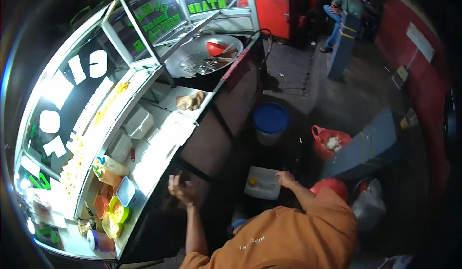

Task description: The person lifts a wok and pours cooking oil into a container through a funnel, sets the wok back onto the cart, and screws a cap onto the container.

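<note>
My left hand (183, 190) is raised beside the cart's front edge, its fingers spread and nothing in them. Lower right of centre, my right hand (286, 179) has its fingers closed at the right rim of a white plastic tub (268, 190). A small yellow item (253, 181) lies inside the tub. On the lit counter (159, 137), left of my left hand, are squeeze bottles (113, 166), a light blue container (126, 192) and a green bowl (118, 210). A brown cloth (190, 100) rests at the counter's far end.
A large wok (180, 60) holds a red bowl (217, 48). Behind the tub stands a blue-lidded bucket (271, 118). A red bag (329, 143) and grey barriers (363, 144) are at the right. A person (344, 7) sits in the background.
</note>
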### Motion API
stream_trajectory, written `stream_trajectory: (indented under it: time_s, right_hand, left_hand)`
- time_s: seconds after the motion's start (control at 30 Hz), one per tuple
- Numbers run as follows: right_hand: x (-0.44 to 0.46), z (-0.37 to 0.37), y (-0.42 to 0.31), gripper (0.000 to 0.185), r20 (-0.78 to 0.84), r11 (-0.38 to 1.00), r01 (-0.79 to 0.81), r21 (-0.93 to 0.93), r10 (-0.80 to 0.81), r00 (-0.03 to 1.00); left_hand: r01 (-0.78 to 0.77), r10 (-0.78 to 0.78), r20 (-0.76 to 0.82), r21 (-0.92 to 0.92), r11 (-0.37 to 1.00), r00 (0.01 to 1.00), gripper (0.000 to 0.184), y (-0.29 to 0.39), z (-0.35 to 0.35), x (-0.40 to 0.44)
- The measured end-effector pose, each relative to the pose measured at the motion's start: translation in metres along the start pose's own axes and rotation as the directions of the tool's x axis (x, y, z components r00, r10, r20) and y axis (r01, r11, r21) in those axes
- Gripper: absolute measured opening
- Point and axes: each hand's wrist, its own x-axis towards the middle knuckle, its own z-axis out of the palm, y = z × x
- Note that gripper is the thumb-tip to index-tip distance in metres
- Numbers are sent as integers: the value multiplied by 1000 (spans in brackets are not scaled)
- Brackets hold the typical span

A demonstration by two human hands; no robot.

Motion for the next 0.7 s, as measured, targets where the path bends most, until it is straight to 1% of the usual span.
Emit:
stream_trajectory:
  time_s: [0.03, 0.07, 0.1, 0.13, 0.17, 0.2, 0.23, 0.27, 0.3, 0.33, 0.37, 0.4, 0.47, 0.5, 0.53, 0.57, 0.6, 0.63, 0.67, 0.7]
  right_hand:
    - [-6, -6, 11, 22, 31, 997, -78, 29, 77, 997]
    - [-12, -17, 16, 22, -1, 993, -98, 69, 98, 995]
    - [-25, -26, 20, 23, -23, 987, -122, 106, 125, 992]
    - [-41, -33, 27, 23, -37, 979, -148, 141, 155, 987]
    - [-46, -30, 44, 24, -76, 977, -149, 150, 162, 984]
    - [-55, -25, 58, 23, -146, 969, -168, 183, 196, 970]
    - [-66, -23, 70, 22, -204, 971, -161, 175, 195, 959]
    - [-77, -18, 84, 21, -262, 974, -151, 167, 191, 946]
    - [-83, 0, 110, 21, -227, 982, -159, 101, 178, 957]
    - [-80, 13, 137, 20, -222, 987, -155, 31, 158, 962]
    - [-95, 16, 149, 20, -205, 981, -133, 143, 161, 965]
    - [-113, 15, 154, 21, -171, 959, -121, 257, 169, 971]
    - [-136, 13, 155, 27, -12, 951, -309, 25, 309, 951]
    - [-156, 13, 156, 35, -120, 975, -219, 31, 221, 968]
    - [-170, -6, 132, 42, -71, 938, -347, 6, 347, 935]
    - [-194, -1, 134, 43, -20, 905, -418, 81, 420, 907]
    - [-204, 4, 134, 45, 19, 869, -470, 159, 473, 881]
    - [-185, -1, 134, 46, 25, 838, -488, 243, 498, 867]
    - [-182, 10, 146, 41, -60, 925, -321, 202, 339, 939]
    - [-180, 21, 160, 38, -31, 928, -301, 220, 315, 949]
  left_hand:
    - [23, -15, 119, -65, 998, 993, 39, 19, 6, -24]
    - [52, -20, 236, -129, 990, 972, 42, 36, 14, -53]
    - [82, -45, 389, -80, 993, 920, 47, 48, 21, -82]
    - [106, -78, 537, -22, 994, 840, 52, 55, 26, -113]
    - [185, -149, 661, 15, 983, 736, 55, 60, 27, -143]
    - [258, -217, 763, 68, 964, 609, 59, 60, 27, -172]
    - [246, -301, 813, 201, 948, 497, 66, 54, 28, -201]
    - [333, -427, 841, 319, 887, 333, 69, 53, 16, -212]
    - [399, -524, 834, 428, 811, 171, 72, 51, 15, -213]
    - [454, -538, 840, 454, 767, 68, 78, 32, 20, -224]
    - [479, -571, 817, 472, 740, 77, 80, 21, 22, -234]
    - [438, -631, 776, 557, 705, 29, 79, 31, 9, -217]
    - [403, -624, 778, 549, 733, 76, 74, 22, 3, -216]
    - [433, -569, 815, 476, 766, 110, 69, 8, 8, -226]
    - [448, -541, 824, 425, 786, 167, 65, 0, 15, -235]
    - [502, -507, 844, 366, 784, 176, 62, -10, 22, -246]
    - [511, -553, 810, 397, 762, 197, 60, 47, -10, -193]
    - [501, -509, 828, 345, 793, 236, 59, 34, 7, -222]
    - [489, -463, 836, 285, 824, 293, 59, 15, 28, -241]
    - [487, -470, 843, 305, 819, 262, 57, 23, 28, -237]
